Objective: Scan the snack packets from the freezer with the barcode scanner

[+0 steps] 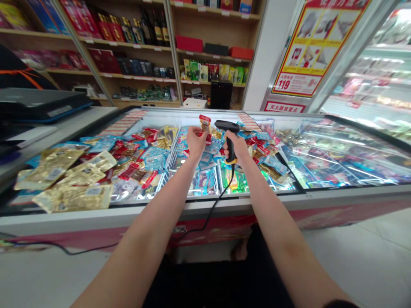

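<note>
My left hand (196,142) pinches a small red snack packet (205,123), held upright above the glass-topped display freezer (192,199). Wrapped round the handle of a black barcode scanner (230,147) with yellow trim is my right hand (236,146). The scanner's head is just right of the packet, a small gap between them. A black cable (210,213) runs from its handle down over the freezer's front edge. Beneath both hands lie many red, blue and gold snack packets (128,149), heaped over the freezer.
Large gold pouches (75,199) lie at the left front. A counter with a dark grey device (38,102) stands at left. Behind are shelves (135,79) of bottles and boxes, and a black screen (221,95). A red and yellow poster (316,47) hangs at right.
</note>
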Available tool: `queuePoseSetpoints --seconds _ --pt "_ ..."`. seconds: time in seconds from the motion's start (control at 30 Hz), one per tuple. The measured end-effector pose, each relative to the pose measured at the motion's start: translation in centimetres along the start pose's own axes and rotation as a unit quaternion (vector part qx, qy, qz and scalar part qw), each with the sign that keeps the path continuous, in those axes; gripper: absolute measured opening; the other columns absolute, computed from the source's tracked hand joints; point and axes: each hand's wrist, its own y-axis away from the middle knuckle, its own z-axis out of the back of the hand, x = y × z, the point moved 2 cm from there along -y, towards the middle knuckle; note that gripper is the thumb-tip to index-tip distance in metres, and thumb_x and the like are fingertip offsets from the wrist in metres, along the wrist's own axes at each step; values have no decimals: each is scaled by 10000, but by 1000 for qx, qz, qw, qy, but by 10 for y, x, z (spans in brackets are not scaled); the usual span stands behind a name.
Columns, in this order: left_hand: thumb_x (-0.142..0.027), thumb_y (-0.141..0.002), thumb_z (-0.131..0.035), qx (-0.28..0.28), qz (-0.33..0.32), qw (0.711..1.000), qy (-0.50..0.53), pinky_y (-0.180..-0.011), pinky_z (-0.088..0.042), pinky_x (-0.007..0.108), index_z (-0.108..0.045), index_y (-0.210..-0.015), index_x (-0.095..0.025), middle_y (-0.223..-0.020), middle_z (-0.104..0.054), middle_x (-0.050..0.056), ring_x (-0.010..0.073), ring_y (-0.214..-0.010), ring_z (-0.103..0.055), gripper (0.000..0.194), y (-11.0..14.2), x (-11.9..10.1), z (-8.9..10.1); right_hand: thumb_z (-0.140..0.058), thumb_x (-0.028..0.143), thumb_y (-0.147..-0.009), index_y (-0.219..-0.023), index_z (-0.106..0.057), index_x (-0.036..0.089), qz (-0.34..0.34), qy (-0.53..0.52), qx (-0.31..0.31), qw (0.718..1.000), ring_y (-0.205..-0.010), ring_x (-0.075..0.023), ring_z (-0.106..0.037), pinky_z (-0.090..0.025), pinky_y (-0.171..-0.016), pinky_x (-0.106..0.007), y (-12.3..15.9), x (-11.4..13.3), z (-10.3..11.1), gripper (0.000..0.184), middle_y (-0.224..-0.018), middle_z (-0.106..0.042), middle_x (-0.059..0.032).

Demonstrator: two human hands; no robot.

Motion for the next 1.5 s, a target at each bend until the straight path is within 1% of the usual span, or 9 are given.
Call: queuePoseSetpoints --seconds 0.3,0.47,0.67,0.8,0.9,1.0,1.17,1.33,1.5 --pt "-200 -830 -721 81 -14 994 -78 -879 -509 330 -431 -708 -251 -778 -584 -20 180 -815 -621 319 38 -32 -67 -808 599 -869 -845 -527 237 67 -27 -98 993 -337 -110 -496 -412 -327 -232 -2 10 66 459 -497 -557 66" --pt "-209 -844 -724 148 -109 960 -210 -995 -496 393 -509 -691 -240 -949 -669 63 256 -1018 -658 266 51 -42 -81 -759 520 -927 -849 -539 235 62 -34 -123 990 -333 -116 -486 -394 -320 -238 2 6 81 368 -488 -554 63" --pt "-347 -949 -633 152 -143 926 -316 -1204 -388 492 -716 -971 -232 -1297 -694 126 322 -1315 -598 143 48 -39 -60 -788 535 -908 -834 -532 233 44 -25 -107 993 -337 -105 -482 -406 -331 -229 4 2 75 403 -495 -551 66" --pt "-511 -949 -615 161 -80 895 -407 -1303 -214 646 -732 -1251 -265 -1552 -592 142 401 -1480 -487 406 32 -28 -22 -767 537 -931 -847 -543 227 28 -32 -105 994 -341 -104 -487 -403 -323 -220 6 1 74 392 -493 -552 65" --pt "-706 -936 -527 176 -2 872 -458 -1257 -222 757 -608 -1507 -291 -1702 -436 167 477 -1590 -324 711 21 -16 9 -747 515 -956 -841 -545 225 21 -44 -95 994 -346 -102 -492 -397 -320 -211 10 3 74 372 -497 -549 65" --pt "-807 -924 -414 231 53 845 -480 -1267 -227 747 -452 -1645 -334 -1751 -369 146 468 -1622 -276 863 25 -7 21 -737 526 -963 -816 -540 222 11 -65 -66 996 -348 -96 -488 -409 -324 -211 13 4 72 391 -508 -552 59" --pt "-799 -949 -307 267 -12 848 -457 -1310 -155 699 -387 -1676 -357 -1749 -389 100 421 -1617 -310 854 60 -13 -9 -740 582 -946 -784 -523 224 -23 -68 -24 997 -336 -97 -471 -415 -318 -218 14 4 70 449 -504 -556 48" --pt "-815 -910 -419 238 -16 868 -436 -1277 -215 720 -437 -1650 -304 -1723 -417 160 488 -1583 -338 899 89 -26 -48 -738 590 -949 -859 -566 213 -10 -86 -12 996 -345 -93 -479 -408 -326 -203 15 4 77 424 -508 -556 65" --pt "-758 -889 -541 218 -24 906 -362 -1250 -175 768 -545 -1573 -302 -1664 -482 209 529 -1559 -357 822 99 -29 -70 -733 604 -948 -871 -573 213 -11 -90 -28 995 -340 -88 -466 -407 -329 -202 17 5 86 429 -515 -560 65"
